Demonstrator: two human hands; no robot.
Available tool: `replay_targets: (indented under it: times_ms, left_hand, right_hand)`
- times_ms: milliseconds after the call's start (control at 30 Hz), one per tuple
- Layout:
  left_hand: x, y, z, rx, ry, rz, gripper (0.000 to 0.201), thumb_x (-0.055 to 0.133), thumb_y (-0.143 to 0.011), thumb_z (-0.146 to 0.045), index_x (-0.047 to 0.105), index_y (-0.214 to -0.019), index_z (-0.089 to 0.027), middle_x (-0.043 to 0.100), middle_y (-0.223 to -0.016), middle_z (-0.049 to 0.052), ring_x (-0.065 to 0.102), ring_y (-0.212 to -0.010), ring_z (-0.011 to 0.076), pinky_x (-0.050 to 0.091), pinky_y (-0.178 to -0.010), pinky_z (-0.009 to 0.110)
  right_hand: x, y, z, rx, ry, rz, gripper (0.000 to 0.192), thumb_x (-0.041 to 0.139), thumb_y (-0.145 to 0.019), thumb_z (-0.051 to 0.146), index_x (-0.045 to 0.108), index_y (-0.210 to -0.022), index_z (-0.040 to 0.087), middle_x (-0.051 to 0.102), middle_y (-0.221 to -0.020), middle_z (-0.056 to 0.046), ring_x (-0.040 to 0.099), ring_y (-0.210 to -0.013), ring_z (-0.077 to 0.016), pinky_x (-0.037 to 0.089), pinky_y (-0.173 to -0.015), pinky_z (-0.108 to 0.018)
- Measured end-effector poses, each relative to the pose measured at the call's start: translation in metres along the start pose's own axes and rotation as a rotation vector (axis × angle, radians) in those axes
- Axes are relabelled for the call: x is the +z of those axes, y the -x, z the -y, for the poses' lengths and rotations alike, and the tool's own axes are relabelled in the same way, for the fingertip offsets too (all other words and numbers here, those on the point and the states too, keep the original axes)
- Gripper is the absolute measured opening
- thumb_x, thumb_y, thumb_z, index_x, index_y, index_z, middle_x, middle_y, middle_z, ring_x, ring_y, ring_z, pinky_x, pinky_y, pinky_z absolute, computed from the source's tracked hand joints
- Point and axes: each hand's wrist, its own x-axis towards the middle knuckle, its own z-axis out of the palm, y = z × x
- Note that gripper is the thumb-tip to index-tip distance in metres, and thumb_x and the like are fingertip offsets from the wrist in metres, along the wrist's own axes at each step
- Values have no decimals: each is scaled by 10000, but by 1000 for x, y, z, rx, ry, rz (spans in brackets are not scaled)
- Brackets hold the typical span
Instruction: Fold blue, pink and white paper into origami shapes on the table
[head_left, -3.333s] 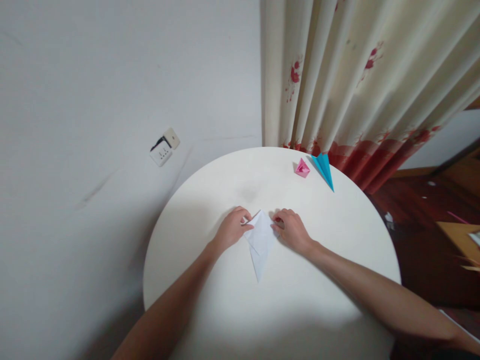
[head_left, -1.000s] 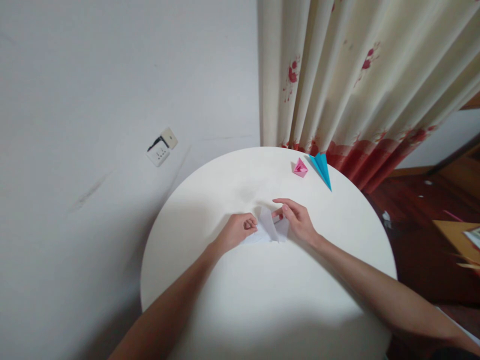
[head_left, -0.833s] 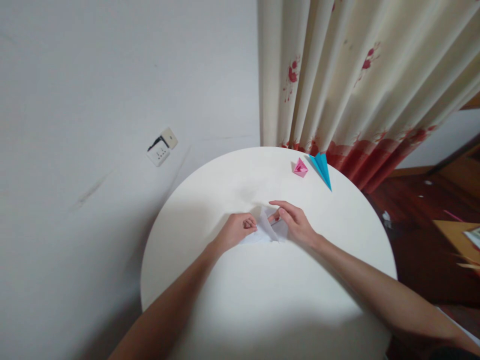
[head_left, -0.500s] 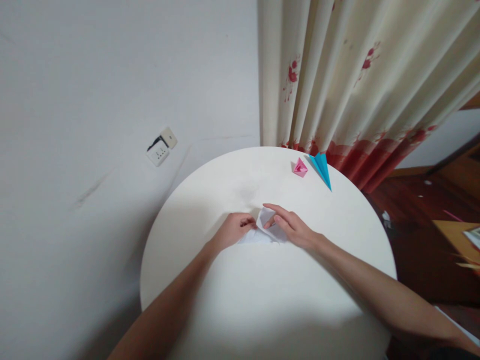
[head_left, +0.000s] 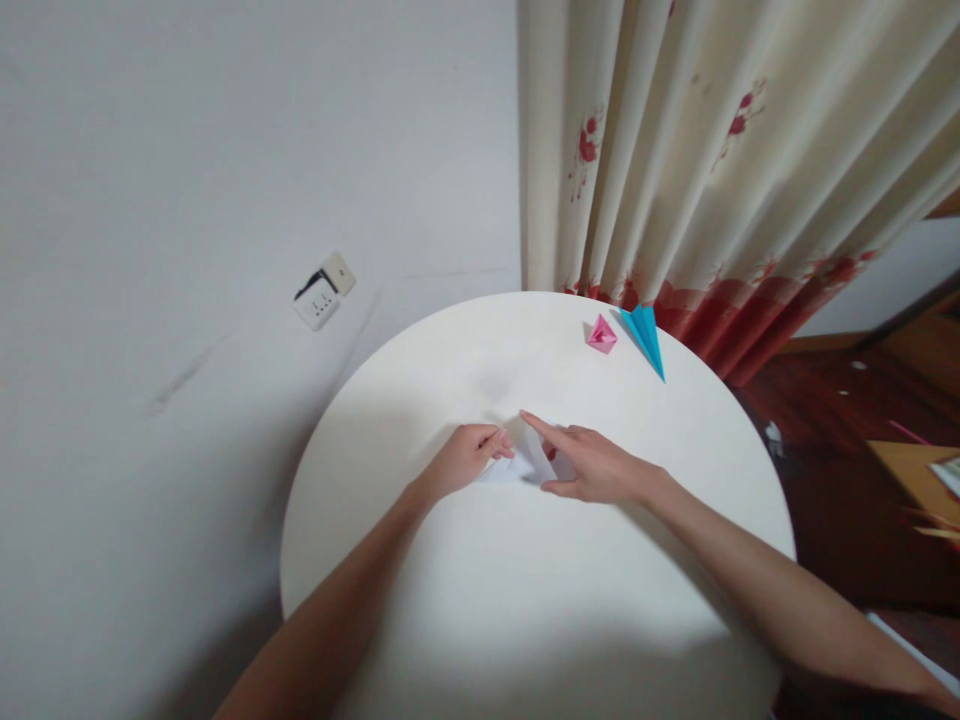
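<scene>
Mid-desk (head_left: 525,620), the folded white paper (head_left: 525,462) lies between both hands. The left hand (head_left: 457,462) pinches its left corner; the right hand (head_left: 592,468), fingers spread flat, presses its right side.

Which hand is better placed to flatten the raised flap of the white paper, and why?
Probably the right hand: its forefinger already lies across the white paper. The left hand is curled at the paper's left edge, pinning it to the table.
</scene>
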Motion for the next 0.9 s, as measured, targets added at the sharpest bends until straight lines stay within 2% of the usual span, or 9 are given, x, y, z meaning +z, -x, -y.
replay_targets:
  times_ms: [67,200,267,367,467,567,800,867,900]
  left_hand:
    - [0,0,-1,0,-3,-5,376,416,-966,-397,695,-860,-170,779,-879,68,729,-844,197,519,-761,277]
    - [-1,1,-4,-2,-40,-8,386,418,-965,-382,709,-841,-160,777,-871,68,712,-815,193,498,-724,266]
    - [-3,2,-6,16,-77,7,379,445,-963,-383,726,-844,-159,768,-852,55,694,-788,185,482,-698,255]
    - [-4,6,-8,128,-170,89,295,534,-944,-359,759,-888,-176,743,-874,38,663,-784,170,466,-702,246]
    - [-3,9,-9,271,-283,153,177,623,-906,-284,779,-929,-204,710,-984,51,644,-887,179,465,-794,262]
    - [-1,10,-10,326,-390,163,141,657,-891,-243,782,-954,-227,684,-1023,54,622,-939,189,456,-842,281]
    - [7,7,-13,301,-384,146,172,592,-940,-261,738,-870,-202,676,-903,42,627,-860,184,453,-799,278]
    - [9,8,-15,233,-287,100,133,592,-936,-279,682,-995,-202,690,-895,34,644,-847,190,468,-774,280]
    - [10,9,-16,196,-222,79,206,604,-926,-284,632,-1114,-205,701,-905,32,657,-852,196,478,-770,282]
  right_hand:
    - [2,0,0,59,-44,-45,996,667,-857,280,5,-1600,283,672,-999,-57,595,-829,-213,450,-796,-349]
    - [14,-3,-5,276,-257,-132,985,581,-893,250,-120,-1585,230,604,-711,30,563,-611,-172,439,-608,-279]
    - [21,-6,-8,369,-383,-198,985,575,-889,239,-122,-1583,210,558,-641,60,543,-558,-159,414,-541,-249]
    - [29,-8,-10,435,-486,-311,994,603,-868,240,-79,-1591,204,540,-629,71,534,-552,-150,400,-508,-234]
    - [32,-8,-11,433,-512,-340,1002,622,-853,236,-50,-1595,213,508,-609,86,511,-531,-137,379,-485,-223]
    - [32,-8,-8,410,-545,-352,987,606,-861,225,-54,-1594,228,475,-592,102,483,-509,-122,367,-476,-215]
    - [29,-10,-1,285,-631,-327,941,575,-925,290,-88,-1589,220,599,-707,56,520,-570,-118,406,-543,-236]
    - [26,-10,-1,263,-613,-302,922,573,-939,328,-67,-1592,211,640,-749,33,532,-589,-122,418,-563,-245]
    - [24,-9,-1,254,-597,-287,902,561,-951,352,-56,-1593,206,658,-770,21,541,-597,-126,425,-575,-251]
